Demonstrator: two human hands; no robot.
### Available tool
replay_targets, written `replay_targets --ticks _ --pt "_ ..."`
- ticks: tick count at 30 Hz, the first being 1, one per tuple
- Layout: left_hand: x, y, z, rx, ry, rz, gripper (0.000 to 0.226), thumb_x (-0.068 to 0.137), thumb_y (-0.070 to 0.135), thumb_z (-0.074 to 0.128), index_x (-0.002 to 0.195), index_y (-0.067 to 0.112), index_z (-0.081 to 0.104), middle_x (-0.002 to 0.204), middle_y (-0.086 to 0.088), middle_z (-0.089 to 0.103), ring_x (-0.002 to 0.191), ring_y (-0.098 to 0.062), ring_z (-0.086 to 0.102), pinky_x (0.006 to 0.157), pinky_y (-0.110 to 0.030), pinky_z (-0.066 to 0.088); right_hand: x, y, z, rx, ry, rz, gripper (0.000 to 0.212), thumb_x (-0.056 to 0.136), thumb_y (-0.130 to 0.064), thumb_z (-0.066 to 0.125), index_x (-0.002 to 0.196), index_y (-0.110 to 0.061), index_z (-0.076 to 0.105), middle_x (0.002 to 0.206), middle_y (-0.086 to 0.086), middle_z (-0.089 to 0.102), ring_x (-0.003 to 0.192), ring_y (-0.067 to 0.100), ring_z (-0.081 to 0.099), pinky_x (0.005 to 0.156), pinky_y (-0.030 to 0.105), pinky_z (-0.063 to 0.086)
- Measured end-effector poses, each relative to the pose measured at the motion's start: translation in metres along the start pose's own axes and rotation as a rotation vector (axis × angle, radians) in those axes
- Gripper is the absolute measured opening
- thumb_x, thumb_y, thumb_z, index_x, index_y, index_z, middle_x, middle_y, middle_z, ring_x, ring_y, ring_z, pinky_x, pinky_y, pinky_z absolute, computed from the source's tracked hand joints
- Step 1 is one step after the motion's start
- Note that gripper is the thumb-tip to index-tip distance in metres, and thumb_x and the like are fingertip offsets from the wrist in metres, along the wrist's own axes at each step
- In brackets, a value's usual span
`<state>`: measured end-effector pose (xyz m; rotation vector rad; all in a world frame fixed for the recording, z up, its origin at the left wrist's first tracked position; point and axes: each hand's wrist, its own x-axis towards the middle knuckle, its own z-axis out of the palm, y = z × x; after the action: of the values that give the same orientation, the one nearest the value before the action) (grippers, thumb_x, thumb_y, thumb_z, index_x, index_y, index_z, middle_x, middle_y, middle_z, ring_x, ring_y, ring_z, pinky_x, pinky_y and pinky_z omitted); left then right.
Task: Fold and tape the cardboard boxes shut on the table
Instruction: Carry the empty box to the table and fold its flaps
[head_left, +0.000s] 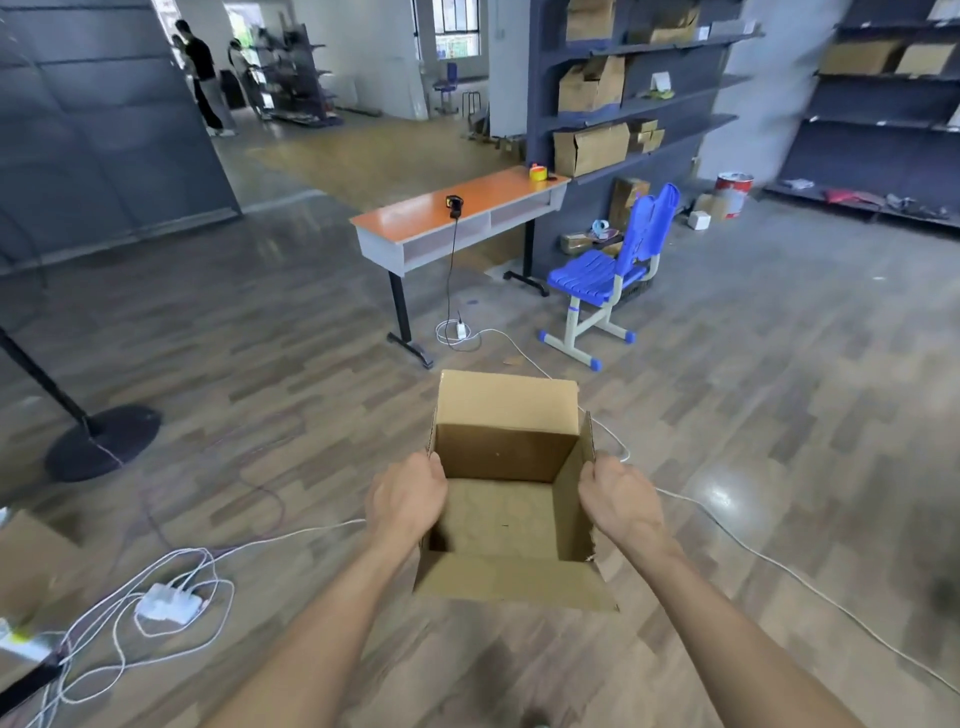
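The person is holding an open cardboard box (506, 397) in the lower centre of the frame, above the wooden floor (779, 415) and well apart from the orange table (415, 218), which is standing in the upper centre. The left hand (408, 493) is gripping the left wall of the box and the right hand (621, 501) is gripping the right wall. The fingers of both hands are curling over the top edges, but the backs of the hands are hiding most of them, so I cannot tell how far they are reaching inside. The flaps are standing open, the far one upright and the near one hanging toward the person. In my judgement, the step in hand is carrying the box to the table, where what seems to be a roll of tape (540, 172) is lying at the far right end. To do this well, the person should be holding the box level with an even grip on both sides. They should also be stepping over the white cables (519, 348) on the floor and passing the blue chair (597, 270) beside the table. Then the box should be going down flat on the table top near the tape, before any folding.
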<state>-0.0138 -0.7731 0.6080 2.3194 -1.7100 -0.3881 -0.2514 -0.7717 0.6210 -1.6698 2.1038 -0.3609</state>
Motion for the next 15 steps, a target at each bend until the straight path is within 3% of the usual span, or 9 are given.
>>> replay_targets --ticks 5,9,15 --pt "0.095 0.053 -0.009 -0.015 0.035 -0.006 0.033 0.107 0.036 0.029 0.094 0.018 0.054 0.114 -0.017 0.070 0.108 -0.038 0.063 0.085 -0.041 0.044 0.112 -0.019 -0.034 -0.033 0.026 -0.035 0.025 0.100 -0.009 0.036 0.110 -0.004 0.059 0.117 0.024 0.067 0.113 0.042 0.061 0.092 0.043 0.049" --pt "0.161 0.093 -0.014 -0.032 0.045 0.015 0.039 0.107 0.037 0.028 0.103 0.015 0.060 0.116 -0.015 0.070 0.110 -0.036 0.063 0.082 -0.040 0.042 0.183 -0.032 -0.054 -0.023 0.058 -0.033 0.022 0.099 -0.009 0.038 0.099 -0.008 0.060 0.111 0.021 0.068 0.104 0.041 0.063 0.092 0.049 0.052" --pt "0.277 0.142 -0.013 -0.071 0.047 0.043 0.041 0.109 0.040 0.027 0.105 0.016 0.059 0.116 -0.013 0.068 0.112 -0.035 0.062 0.084 -0.040 0.043 0.304 -0.052 -0.066 0.016 0.090 -0.036 0.023 0.102 -0.021 0.034 0.094 -0.014 0.055 0.113 0.022 0.068 0.105 0.042 0.062 0.085 0.040 0.044"
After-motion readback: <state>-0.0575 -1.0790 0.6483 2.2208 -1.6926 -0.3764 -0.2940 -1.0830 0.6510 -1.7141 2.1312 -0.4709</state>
